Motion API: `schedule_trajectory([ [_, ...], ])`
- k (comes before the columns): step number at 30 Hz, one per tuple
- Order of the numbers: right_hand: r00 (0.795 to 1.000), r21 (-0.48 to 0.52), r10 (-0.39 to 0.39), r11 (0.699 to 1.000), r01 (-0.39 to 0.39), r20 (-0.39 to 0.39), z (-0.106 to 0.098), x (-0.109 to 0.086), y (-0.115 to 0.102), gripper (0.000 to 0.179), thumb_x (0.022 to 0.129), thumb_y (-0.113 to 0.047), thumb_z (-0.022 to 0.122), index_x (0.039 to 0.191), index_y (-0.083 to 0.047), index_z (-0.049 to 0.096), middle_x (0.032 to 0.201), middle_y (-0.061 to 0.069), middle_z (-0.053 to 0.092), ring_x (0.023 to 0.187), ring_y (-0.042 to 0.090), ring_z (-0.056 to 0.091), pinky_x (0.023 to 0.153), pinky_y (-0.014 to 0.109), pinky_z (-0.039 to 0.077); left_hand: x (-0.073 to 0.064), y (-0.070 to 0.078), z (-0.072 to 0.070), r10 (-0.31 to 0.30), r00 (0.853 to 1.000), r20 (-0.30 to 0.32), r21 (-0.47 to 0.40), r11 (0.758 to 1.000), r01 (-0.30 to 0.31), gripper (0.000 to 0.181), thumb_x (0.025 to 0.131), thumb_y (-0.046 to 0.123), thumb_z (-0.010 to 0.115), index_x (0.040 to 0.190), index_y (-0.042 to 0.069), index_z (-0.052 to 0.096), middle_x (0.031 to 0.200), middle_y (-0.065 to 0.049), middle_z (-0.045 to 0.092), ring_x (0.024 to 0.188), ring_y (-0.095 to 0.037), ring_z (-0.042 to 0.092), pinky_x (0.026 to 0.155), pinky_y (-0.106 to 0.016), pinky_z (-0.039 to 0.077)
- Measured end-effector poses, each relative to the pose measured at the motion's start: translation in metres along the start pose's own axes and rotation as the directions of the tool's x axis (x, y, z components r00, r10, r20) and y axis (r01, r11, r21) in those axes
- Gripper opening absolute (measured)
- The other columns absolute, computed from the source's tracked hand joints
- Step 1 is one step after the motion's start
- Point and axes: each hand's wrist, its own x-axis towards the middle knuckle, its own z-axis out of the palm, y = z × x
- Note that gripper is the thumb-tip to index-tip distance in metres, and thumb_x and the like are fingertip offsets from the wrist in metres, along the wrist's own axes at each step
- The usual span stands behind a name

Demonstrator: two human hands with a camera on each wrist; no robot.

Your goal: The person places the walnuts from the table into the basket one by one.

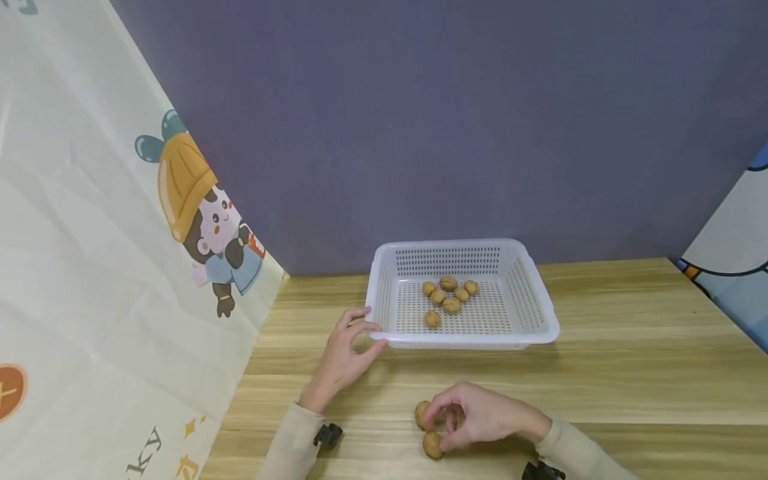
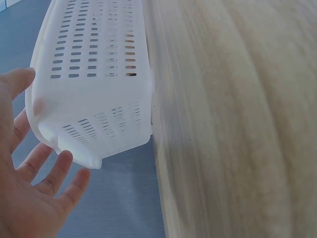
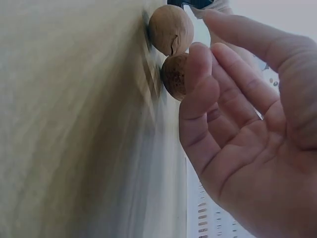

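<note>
Two walnuts lie close together on the wooden table, a nearer walnut (image 1: 433,445) and a farther walnut (image 1: 422,414). My right hand (image 1: 483,413) is beside them, fingers bent and thumb apart from them. In the head view its thumb tip is right at the nearer walnut, and its index fingertip overlaps the farther one. The right wrist view shows both walnuts just past the fingertips, the palm empty. My left hand (image 1: 343,357) touches the near left corner of a white plastic basket (image 1: 462,338), its fingers spread around the rim. Several walnuts (image 1: 451,305) sit inside on the basket floor.
The basket stands near the back of the table (image 1: 630,353), before a dark blue-grey panel (image 1: 450,120). On the left rises a white sheet (image 1: 78,220) printed with a cartoon figure. Another printed panel (image 1: 732,247) is at the right edge.
</note>
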Motion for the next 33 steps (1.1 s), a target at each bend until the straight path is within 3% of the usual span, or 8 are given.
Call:
schedule_trajectory([
  [11, 1.000, -0.117, 0.001, 0.993, 0.000, 0.007, 0.001, -0.004, -0.007, 0.029, 0.091, -0.016, 0.084, 0.119, -0.013, 0.077, 0.108, -0.010, 0.078, 0.076, -0.007, 0.065, 0.063, 0.020, 0.060, 0.002, -0.001, 0.001, -0.018, 1.000, 0.011, 0.002, 1.000, 0.018, 0.024, 0.088, 0.029, 0.087, 0.107, 0.020, 0.076, 0.150, -0.008, 0.059, 0.137, -0.035, 0.060, 0.116, -0.061, 0.049],
  [20, 0.999, -0.106, 0.014, 0.994, -0.010, 0.042, 0.010, -0.004, -0.002, 0.030, 0.089, -0.017, 0.087, 0.118, -0.014, 0.077, 0.086, -0.014, 0.074, 0.068, -0.011, 0.060, 0.057, 0.018, 0.058, 0.002, -0.001, 0.001, -0.015, 1.000, 0.012, 0.001, 1.000, 0.015, 0.024, 0.088, 0.029, 0.086, 0.107, 0.019, 0.077, 0.150, -0.009, 0.059, 0.137, -0.035, 0.060, 0.116, -0.061, 0.049],
  [33, 0.998, -0.108, -0.015, 0.994, 0.021, 0.056, 0.015, -0.001, -0.001, 0.030, 0.088, -0.017, 0.087, 0.117, -0.014, 0.079, 0.096, -0.007, 0.079, 0.073, -0.011, 0.062, 0.061, 0.018, 0.060, 0.001, -0.003, 0.001, 0.008, 1.000, 0.000, -0.005, 1.000, -0.008, 0.024, 0.088, 0.029, 0.087, 0.107, 0.017, 0.077, 0.148, -0.010, 0.060, 0.136, -0.035, 0.061, 0.115, -0.060, 0.050],
])
